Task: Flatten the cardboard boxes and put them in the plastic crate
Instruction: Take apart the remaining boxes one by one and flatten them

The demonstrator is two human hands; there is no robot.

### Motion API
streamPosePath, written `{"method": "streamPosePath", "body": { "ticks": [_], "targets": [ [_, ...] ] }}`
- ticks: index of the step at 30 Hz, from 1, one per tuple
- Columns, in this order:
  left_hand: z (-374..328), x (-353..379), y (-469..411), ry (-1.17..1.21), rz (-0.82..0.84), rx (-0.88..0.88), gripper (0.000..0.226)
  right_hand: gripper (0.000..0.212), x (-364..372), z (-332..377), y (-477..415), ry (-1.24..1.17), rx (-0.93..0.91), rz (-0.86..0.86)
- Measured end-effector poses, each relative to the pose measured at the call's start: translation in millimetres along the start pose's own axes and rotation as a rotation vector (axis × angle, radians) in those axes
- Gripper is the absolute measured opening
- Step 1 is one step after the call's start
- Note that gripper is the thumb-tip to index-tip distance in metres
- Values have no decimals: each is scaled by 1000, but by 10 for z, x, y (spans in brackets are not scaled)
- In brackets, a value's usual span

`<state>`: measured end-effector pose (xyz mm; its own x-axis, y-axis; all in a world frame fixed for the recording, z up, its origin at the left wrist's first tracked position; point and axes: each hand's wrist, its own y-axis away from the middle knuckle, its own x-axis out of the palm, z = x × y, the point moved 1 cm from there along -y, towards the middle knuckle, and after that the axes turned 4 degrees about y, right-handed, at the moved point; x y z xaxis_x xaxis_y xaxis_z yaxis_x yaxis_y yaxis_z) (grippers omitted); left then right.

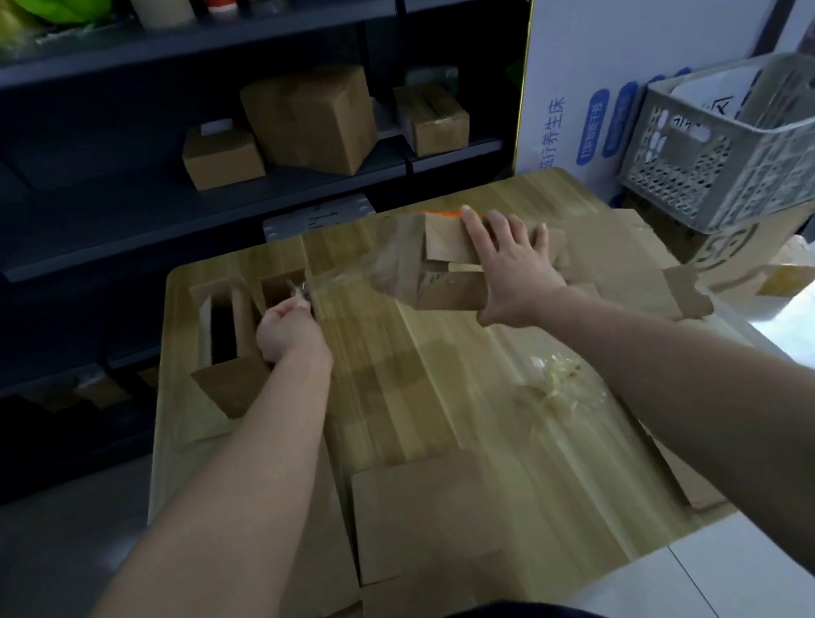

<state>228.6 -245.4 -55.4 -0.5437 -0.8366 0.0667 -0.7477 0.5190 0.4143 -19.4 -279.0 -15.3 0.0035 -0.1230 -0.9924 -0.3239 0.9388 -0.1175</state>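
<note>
The left hand point(289, 332) is curled, fingertips pinching the end of a strip of clear tape point(354, 277) that stretches right to a cardboard box point(445, 296). The right hand point(513, 263) lies on that box with fingers spread, pressing it to the counter point(429, 373) at the far right. I judge the step in hand to be stripping the tape so the box can be collapsed. The next move likely calls for peeling the strip clear while the right hand keeps the box pinned, then folding it flat.

Just left of the left hand stands an open box point(227, 332), not yet flattened. Flat cardboard sheets point(421, 504) lie at the near edge, and a crumpled wad of tape point(555, 382) sits right of centre. The plastic crate point(746, 145) is further right, well apart from both hands, resting on other cartons.

The pinch itself is blurred, so whether the fingers hold only tape I cannot tell. Something orange behind the box is mostly hidden. The crate is cut off at the right edge, and its contents are unclear.
</note>
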Motion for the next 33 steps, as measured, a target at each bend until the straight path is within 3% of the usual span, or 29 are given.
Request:
{"method": "streamPosePath", "body": {
  "ticks": [3, 7, 14, 22, 29, 33],
  "targets": [
    [51, 43, -43, -168, -72, 24, 33, 134, -67, -364, 94, -59, 171, 15],
    [262, 228, 51, -234, 0, 220, 12, 131, -189, -811, 187, -62, 316, -14],
    [1018, 900, 955, -602, 635, 646, 22, 134, -137, -1144, 310, -148, 462, -71],
    [1818, 1252, 1468, -961, 858, 823, 21, 137, 22, -1555, 568, -231, 493, -35],
    [2279, 1361, 1521, -1169, 1047, 780, 18, 136, 147, -1790, 636, -272, 472, -52],
    [2353, 1385, 1480, -1248, 1210, 652, 34, 133, 221, -1803, 605, -295, 454, -31]
  ]
}}
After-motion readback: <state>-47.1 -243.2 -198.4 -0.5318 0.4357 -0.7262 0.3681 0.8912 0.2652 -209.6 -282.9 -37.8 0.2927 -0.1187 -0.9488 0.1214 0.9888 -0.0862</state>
